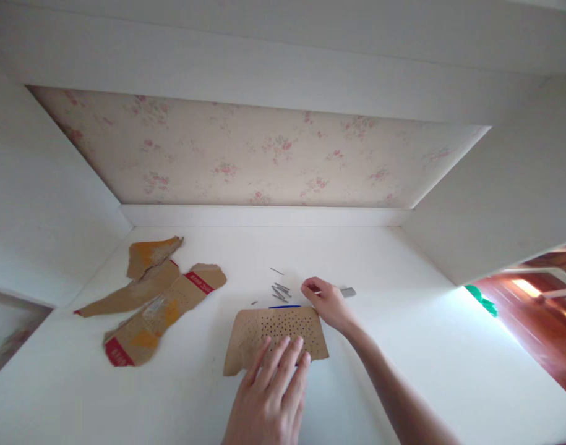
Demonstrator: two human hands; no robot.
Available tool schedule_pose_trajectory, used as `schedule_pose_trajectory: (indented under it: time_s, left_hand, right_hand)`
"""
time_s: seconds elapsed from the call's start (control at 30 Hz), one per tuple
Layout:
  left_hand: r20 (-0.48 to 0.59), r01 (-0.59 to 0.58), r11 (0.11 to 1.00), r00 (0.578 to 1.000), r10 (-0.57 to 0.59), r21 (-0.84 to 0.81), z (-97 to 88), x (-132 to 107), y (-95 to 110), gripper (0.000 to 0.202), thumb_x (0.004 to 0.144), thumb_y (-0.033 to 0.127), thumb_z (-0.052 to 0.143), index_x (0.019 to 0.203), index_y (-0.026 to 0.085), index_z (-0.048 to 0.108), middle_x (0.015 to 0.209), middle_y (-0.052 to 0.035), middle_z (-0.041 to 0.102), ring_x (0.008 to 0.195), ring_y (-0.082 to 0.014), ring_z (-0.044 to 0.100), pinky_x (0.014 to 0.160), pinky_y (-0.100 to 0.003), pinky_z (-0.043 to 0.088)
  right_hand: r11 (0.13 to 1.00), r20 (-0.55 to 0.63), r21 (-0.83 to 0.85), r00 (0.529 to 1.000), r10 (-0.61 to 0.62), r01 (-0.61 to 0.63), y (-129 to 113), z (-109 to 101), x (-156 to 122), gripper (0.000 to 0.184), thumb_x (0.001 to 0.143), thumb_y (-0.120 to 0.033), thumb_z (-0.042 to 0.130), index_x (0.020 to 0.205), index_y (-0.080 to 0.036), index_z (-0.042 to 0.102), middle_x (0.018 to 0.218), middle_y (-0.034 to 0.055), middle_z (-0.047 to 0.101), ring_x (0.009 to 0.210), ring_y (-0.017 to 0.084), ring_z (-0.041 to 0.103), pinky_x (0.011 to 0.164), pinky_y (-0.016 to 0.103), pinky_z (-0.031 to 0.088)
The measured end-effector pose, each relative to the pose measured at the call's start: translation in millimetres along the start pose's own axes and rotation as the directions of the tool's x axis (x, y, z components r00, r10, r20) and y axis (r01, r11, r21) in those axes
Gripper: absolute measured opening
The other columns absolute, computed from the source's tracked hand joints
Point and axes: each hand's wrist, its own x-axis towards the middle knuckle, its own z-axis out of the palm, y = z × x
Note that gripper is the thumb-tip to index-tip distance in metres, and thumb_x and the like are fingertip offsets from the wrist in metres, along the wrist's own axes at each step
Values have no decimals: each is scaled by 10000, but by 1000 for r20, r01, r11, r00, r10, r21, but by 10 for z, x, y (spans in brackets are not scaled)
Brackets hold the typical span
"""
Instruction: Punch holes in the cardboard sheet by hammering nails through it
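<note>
A piece of brown cardboard dotted with many small dark holes lies in front of me, a thin blue edge showing beneath its far side. My left hand rests flat on its near part, fingers stretched out. At the far right corner of the cardboard, my right hand has thumb and fingers curled together in a pinch; whatever is between them is too small to make out. Left of that hand, several thin grey metal pins or nails lie in a loose pile. A flat grey strip sticks out behind the right hand.
Torn cardboard pieces with red bands and orange tape lie at the left. White panels enclose the white surface on the sides, with floral wallpaper at the back. A green object shows beyond the right edge.
</note>
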Motion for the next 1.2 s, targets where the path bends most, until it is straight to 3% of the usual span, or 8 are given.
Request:
schedule_pose_trajectory:
  time_s: [0.23,0.53,0.63,0.83,0.93,1.07,1.13,1.2]
  left_hand:
    - [131,-28,999,991,23,37,163,-12,59,333,946,323,517,1253,277,636,1383,-41,592,1256,-234,512,1198,-437,97]
    - [156,-34,999,987,37,-20,158,-42,-31,341,1006,284,406,1260,299,632,1366,-11,604,1247,-210,500,1181,-413,116]
    - [169,-44,998,984,50,-35,153,-50,-57,344,999,279,424,1282,303,618,1368,-12,602,1260,-209,492,1180,-413,120]
    - [190,-12,994,981,32,-106,120,-80,-132,321,985,265,472,1261,321,627,1379,14,594,1288,-200,482,1172,-403,163]
    - [203,-21,991,978,48,-132,87,-76,-150,300,986,274,490,1244,324,636,1378,19,596,1280,-193,493,1176,-396,160]
    - [228,-26,993,972,52,-117,41,-47,-137,279,987,292,509,1232,321,638,1372,18,598,1271,-188,504,1187,-402,141]
    - [245,-31,994,968,56,-105,27,-36,-127,282,988,284,505,1236,316,635,1389,12,584,1291,-200,489,1190,-416,139]
    - [256,-39,995,965,61,-92,21,-35,-116,291,988,268,497,1243,307,632,1405,3,569,1310,-217,472,1191,-436,141]
  right_hand:
    - [942,289,-299,955,-60,150,-18,238,523,234,944,-320,611,1129,-179,638,1147,69,668,948,212,666,823,424,560]
    - [931,249,-345,968,-34,121,29,282,496,263,945,-310,611,1176,-185,621,1210,81,644,1006,231,653,853,445,553]
    - [966,137,-251,990,-22,57,12,206,452,243,942,-318,614,1138,-175,630,1156,71,658,957,218,661,821,425,558]
    - [987,-119,157,991,57,-38,-127,-108,41,242,1011,-285,387,1180,-211,544,742,-37,603,609,140,586,604,299,508]
    - [933,-119,358,989,85,-37,-223,-193,-343,243,1005,-358,387,1084,-225,574,766,-18,612,625,140,597,619,298,525]
    - [779,-72,624,988,139,-64,-283,-160,-844,251,931,-354,597,1169,-273,587,1109,65,683,823,177,664,723,331,554]
    - [674,-106,737,977,185,-48,-290,-109,-1015,180,923,-338,627,1088,-269,644,987,38,703,737,153,642,700,311,536]
    - [656,-144,754,965,218,-36,-307,-66,-1110,147,943,-336,603,1042,-259,681,773,-5,668,624,129,587,633,283,502]
